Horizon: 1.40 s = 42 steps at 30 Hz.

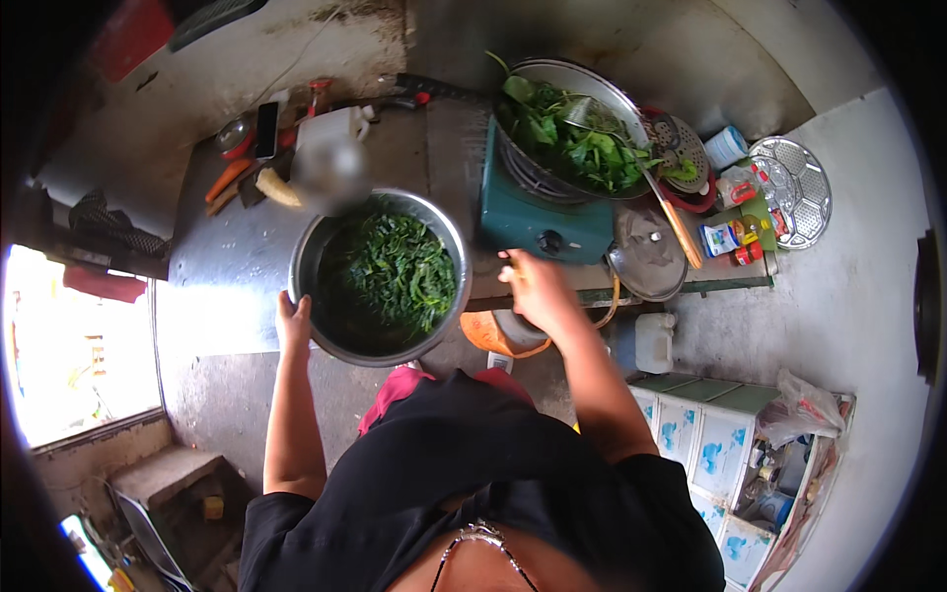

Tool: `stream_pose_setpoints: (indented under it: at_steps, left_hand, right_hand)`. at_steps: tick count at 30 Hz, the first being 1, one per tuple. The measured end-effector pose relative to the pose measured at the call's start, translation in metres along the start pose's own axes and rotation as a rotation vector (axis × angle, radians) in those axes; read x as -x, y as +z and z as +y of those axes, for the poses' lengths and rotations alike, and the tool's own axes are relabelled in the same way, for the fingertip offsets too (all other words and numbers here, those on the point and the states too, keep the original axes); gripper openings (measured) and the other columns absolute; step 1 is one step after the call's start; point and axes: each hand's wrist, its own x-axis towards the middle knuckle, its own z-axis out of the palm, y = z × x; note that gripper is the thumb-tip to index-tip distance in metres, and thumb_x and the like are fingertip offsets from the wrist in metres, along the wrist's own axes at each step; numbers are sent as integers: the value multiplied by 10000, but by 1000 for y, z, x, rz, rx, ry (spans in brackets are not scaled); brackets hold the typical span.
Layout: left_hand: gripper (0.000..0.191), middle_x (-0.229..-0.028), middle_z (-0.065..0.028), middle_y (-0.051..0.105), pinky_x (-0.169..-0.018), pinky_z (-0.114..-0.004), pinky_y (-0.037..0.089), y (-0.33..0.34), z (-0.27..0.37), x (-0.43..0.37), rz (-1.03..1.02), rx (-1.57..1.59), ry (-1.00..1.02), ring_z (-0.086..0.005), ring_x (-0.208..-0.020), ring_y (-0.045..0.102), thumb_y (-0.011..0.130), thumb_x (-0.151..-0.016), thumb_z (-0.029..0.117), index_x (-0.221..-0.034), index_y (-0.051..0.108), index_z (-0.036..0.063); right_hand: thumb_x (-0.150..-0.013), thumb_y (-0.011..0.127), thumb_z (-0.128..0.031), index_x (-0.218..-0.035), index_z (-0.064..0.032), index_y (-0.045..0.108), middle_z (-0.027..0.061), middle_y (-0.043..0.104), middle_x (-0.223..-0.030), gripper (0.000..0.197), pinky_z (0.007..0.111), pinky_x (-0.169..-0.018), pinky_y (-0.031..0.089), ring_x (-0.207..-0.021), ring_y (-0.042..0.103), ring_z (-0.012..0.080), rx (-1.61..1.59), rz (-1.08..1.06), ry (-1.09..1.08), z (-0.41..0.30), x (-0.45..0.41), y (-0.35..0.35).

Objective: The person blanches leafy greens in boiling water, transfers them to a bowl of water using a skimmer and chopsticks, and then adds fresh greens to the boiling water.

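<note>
My left hand (pixel 294 320) grips the near left rim of a deep metal pot (pixel 461 296), thumb at the edge. Inside it lie dark green, wilted-looking leafy greens (pixel 403 270). To the right of the pot, my right hand (pixel 536 288) is raised before the front of a green gas stove (pixel 510 222). Its fingers are partly curled and blurred; whether they hold anything is unclear. On the stove stands a wok (pixel 570 68) heaped with brighter leafy greens (pixel 544 126). A wire-mesh skimmer (pixel 590 115) rests on them, its wooden handle (pixel 681 229) reaching over the wok's near right side.
A glass lid (pixel 647 255) leans right of the stove. Bottles and packets (pixel 729 237) crowd the counter's right end. At the back left are a phone (pixel 266 131), a carrot (pixel 228 180) and a knife (pixel 396 102). An orange-lined bucket (pixel 488 333) stands below the counter.
</note>
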Motion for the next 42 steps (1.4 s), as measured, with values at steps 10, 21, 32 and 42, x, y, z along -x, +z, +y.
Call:
stream_pose_setpoints:
  at_steps: [10, 21, 32, 42]
  left_hand:
    - [194, -1035, -115, 656, -847, -358, 513, 134, 210, 119, -116, -272, 557, -233, -948, 652, 605, -946, 92, -1131, 634, 42]
    - [288, -837, -53, 580, -631, -321, 497, 357, 360, 195, -928, 680, -394, -162, -670, 555, 568, -1014, 327, -1061, 521, 47]
    - [139, -631, 46, 400, -383, -219, 341, 216, 411, 194, -817, 563, -239, -48, -453, 368, 606, -953, 111, -1025, 512, 38]
    - [148, -529, 62, 312, -295, -229, 238, 165, 376, 177, -964, 1108, -434, -46, -365, 282, 421, -956, 52, -1073, 508, 25]
  right_hand:
    - [-890, 645, -482, -1081, -49, 617, 177, 689, -1004, 474, 469, -802, 521, -944, 665, 365, 688, 152, 294, 105, 4, -236]
    - [-1001, 558, -318, -965, -13, 682, 68, 715, -755, 331, 314, -678, 495, -710, 674, 183, -220, 97, -140, 113, 5, -253]
    - [-961, 622, -70, -930, 43, 677, 70, 628, -884, 129, 226, -615, 549, -726, 684, 133, -574, 320, -352, 123, -22, -316]
    - [-888, 682, -148, -937, -46, 737, 98, 684, -834, 126, 303, -687, 521, -725, 690, 203, -336, -132, -572, 91, -185, -170]
